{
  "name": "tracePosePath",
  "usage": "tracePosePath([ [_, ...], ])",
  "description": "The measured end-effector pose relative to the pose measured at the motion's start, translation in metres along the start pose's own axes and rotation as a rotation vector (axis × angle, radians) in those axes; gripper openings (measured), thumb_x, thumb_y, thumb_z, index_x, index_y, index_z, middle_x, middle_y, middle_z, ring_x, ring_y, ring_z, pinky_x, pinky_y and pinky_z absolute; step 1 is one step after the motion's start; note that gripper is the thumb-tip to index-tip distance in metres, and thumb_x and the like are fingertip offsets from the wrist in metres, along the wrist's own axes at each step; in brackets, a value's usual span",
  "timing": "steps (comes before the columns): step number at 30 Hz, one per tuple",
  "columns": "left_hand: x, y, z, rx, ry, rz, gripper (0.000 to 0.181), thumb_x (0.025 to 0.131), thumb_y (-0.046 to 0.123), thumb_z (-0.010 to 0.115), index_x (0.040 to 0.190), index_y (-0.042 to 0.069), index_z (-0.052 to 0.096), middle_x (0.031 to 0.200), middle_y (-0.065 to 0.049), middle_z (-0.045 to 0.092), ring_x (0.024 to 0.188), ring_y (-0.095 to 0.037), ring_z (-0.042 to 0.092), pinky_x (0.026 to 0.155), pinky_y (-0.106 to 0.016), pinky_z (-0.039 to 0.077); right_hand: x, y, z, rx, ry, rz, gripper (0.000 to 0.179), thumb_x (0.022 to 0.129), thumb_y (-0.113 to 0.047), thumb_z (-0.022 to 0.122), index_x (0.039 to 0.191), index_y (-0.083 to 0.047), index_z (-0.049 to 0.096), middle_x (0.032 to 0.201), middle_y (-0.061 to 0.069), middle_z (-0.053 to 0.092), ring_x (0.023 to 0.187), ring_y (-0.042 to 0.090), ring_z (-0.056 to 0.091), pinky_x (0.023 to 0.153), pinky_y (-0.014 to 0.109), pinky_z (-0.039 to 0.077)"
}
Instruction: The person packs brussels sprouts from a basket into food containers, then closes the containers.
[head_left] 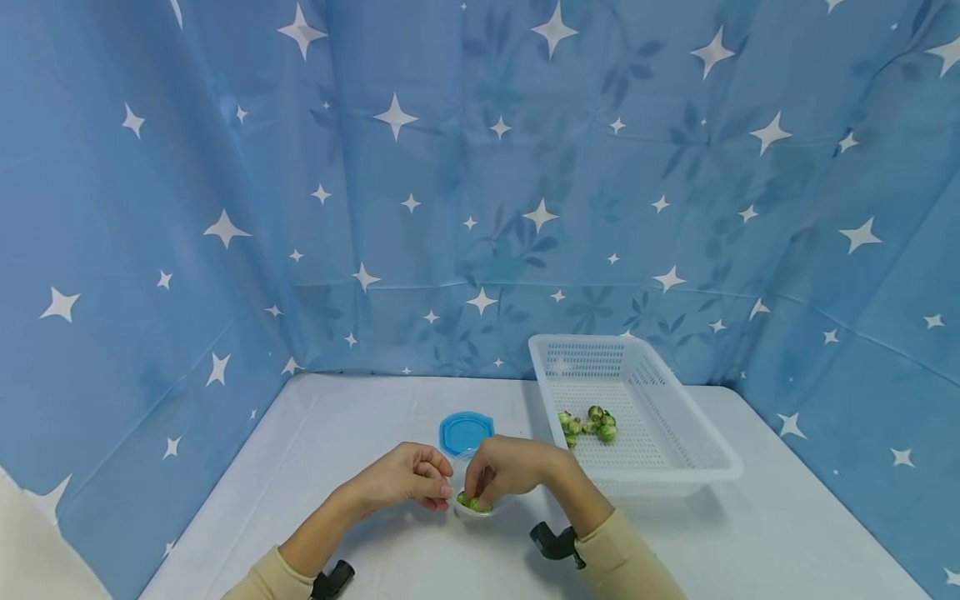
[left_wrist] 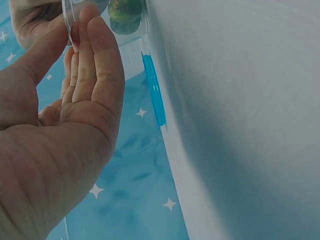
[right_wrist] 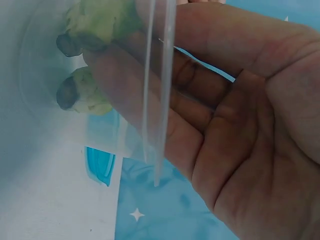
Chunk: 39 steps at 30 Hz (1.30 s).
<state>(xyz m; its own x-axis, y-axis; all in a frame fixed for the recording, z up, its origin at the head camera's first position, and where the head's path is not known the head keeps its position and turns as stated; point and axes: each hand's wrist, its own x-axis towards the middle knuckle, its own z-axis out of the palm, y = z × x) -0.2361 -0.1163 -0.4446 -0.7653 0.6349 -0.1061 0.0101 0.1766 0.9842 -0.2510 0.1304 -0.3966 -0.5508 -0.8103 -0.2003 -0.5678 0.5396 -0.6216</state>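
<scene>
A small clear plastic tub (head_left: 476, 512) stands on the table, with a few Brussels sprouts (head_left: 462, 498) in the bottom. At its left side, my left hand (head_left: 401, 477) pinches the rim between thumb and fingers. My right hand (head_left: 517, 467) reaches down over the other side, fingers inside the tub. In the right wrist view its thumb and fingertips hold a pale green Brussels sprout (right_wrist: 95, 22), while a second sprout (right_wrist: 82, 92) lies beside it. Just behind the tub is a round blue lid (head_left: 466, 434), lying flat on the table.
A white perforated plastic basket (head_left: 697, 475) occupies the right rear of the table, several Brussels sprouts (head_left: 606, 432) gathered at its left side. Blue curtains (head_left: 450, 208) with white stars hang behind and beside the white table (head_left: 345, 417). Each wrist carries a black camera mount (head_left: 553, 542).
</scene>
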Motion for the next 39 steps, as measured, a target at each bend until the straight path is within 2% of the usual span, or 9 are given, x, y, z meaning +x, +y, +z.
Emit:
tracePosePath([
  [8, -0.0002, 0.001, -0.0001, 0.004, 0.004, 0.001, 0.032, 0.098, 0.01, 0.073, 0.118, -0.012, 0.06, 0.096, -0.02, 0.076, 0.088, -0.028, 0.078, 0.081, -0.042, 0.065, 0.0036, -0.0009, 0.0052, -0.04, 0.033, 0.036, 0.018, 0.083, 0.004, 0.084, 0.094, -0.01, 0.082, 0.085, -0.007, 0.077, 0.076, -0.003, 0.068, 0.071, 0.017, 0.058],
  [19, 0.0002, -0.0009, -0.0009, 0.013, -0.004, 0.003, 0.035, 0.098, 0.011, 0.073, 0.12, -0.013, 0.059, 0.095, -0.017, 0.077, 0.088, -0.026, 0.078, 0.081, -0.041, 0.065, 0.0055, -0.0044, 0.01, -0.173, 0.058, 0.062, 0.02, 0.08, 0.003, 0.087, 0.087, -0.013, 0.077, 0.079, -0.009, 0.072, 0.07, -0.003, 0.062, 0.066, 0.016, 0.055],
  [28, 0.0016, -0.0033, -0.0009, 0.015, 0.004, -0.006, 0.034, 0.098, 0.01, 0.073, 0.119, -0.013, 0.06, 0.092, -0.012, 0.077, 0.088, -0.026, 0.078, 0.08, -0.039, 0.065, 0.0039, -0.0013, 0.0078, -0.119, 0.037, 0.036, 0.021, 0.08, 0.008, 0.084, 0.09, -0.01, 0.079, 0.085, -0.004, 0.075, 0.073, -0.001, 0.064, 0.068, 0.017, 0.057],
  [31, 0.0016, -0.0026, -0.0005, 0.013, 0.004, -0.003, 0.035, 0.097, 0.011, 0.074, 0.119, -0.013, 0.06, 0.092, -0.014, 0.077, 0.087, -0.027, 0.078, 0.08, -0.04, 0.065, 0.0047, -0.001, 0.0074, -0.11, 0.046, 0.026, 0.023, 0.079, 0.01, 0.084, 0.09, -0.01, 0.079, 0.085, -0.004, 0.075, 0.074, 0.0, 0.065, 0.068, 0.017, 0.057],
  [39, 0.0015, -0.0027, -0.0003, 0.005, -0.003, -0.006, 0.035, 0.097, 0.012, 0.074, 0.119, -0.012, 0.06, 0.094, -0.016, 0.077, 0.088, -0.026, 0.078, 0.08, -0.04, 0.065, 0.0062, 0.0007, 0.0076, -0.153, 0.07, 0.018, 0.023, 0.079, 0.004, 0.087, 0.088, -0.014, 0.077, 0.084, -0.009, 0.072, 0.074, -0.001, 0.062, 0.067, 0.017, 0.056],
])
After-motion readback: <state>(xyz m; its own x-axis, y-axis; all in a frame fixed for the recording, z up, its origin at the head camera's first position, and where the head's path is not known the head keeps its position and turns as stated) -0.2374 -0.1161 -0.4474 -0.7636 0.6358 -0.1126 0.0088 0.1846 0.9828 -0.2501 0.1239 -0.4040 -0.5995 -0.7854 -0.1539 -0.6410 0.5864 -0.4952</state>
